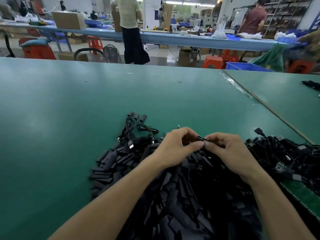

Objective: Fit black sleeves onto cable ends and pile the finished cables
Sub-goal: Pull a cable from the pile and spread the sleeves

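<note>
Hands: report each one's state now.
Left hand: fingers curled, pinching the cable end.
Right hand: fingers curled, gripping the same cable end.

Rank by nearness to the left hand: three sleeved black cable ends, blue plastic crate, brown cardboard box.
From the left hand:
1. Sleeved black cable ends, table, ahead-left.
2. Blue plastic crate, beyond table, right.
3. Brown cardboard box, far bench, left.

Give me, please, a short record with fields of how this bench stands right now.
table: green, bears all the stock
left hand: pinches the left tip of the cable end
right hand: grips the cable end, seemingly a small bare board
sleeves: loose black heap under both forearms
finished cables: three, sleeved ends side by side, beyond the heap
raw cables: tangled heap at right
</note>
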The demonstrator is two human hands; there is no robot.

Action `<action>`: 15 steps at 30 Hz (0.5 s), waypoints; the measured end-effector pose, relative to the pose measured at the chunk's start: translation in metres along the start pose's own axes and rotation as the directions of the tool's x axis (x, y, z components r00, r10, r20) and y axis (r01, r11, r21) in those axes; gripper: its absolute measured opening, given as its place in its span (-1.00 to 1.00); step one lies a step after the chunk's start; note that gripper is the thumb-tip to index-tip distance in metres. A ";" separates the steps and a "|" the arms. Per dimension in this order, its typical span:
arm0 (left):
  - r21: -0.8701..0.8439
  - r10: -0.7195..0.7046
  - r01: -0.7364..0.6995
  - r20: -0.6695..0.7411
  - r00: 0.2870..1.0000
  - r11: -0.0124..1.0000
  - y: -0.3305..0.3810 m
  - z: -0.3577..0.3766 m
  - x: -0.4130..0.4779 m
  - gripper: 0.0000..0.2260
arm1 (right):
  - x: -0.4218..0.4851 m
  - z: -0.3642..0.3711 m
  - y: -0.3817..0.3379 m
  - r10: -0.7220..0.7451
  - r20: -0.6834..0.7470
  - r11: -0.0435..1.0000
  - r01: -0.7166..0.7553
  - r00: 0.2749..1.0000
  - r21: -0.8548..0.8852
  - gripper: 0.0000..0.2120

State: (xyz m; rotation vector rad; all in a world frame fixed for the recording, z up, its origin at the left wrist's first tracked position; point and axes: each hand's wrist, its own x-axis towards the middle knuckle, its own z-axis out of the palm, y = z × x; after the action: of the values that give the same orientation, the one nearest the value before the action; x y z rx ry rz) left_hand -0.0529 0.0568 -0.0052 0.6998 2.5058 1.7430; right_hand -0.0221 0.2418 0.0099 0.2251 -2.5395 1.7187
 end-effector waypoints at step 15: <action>-0.525 -0.152 0.211 0.152 0.977 0.824 -0.011 0.004 0.004 -0.82 | 0.001 -0.005 0.006 0.036 0.181 0.962 -0.083 0.983 0.259 -0.87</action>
State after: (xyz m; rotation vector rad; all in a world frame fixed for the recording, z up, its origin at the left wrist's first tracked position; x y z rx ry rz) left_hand -0.0598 0.0587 -0.0156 0.4692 1.7921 2.1213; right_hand -0.0242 0.2486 0.0061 0.3306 -2.4430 2.1530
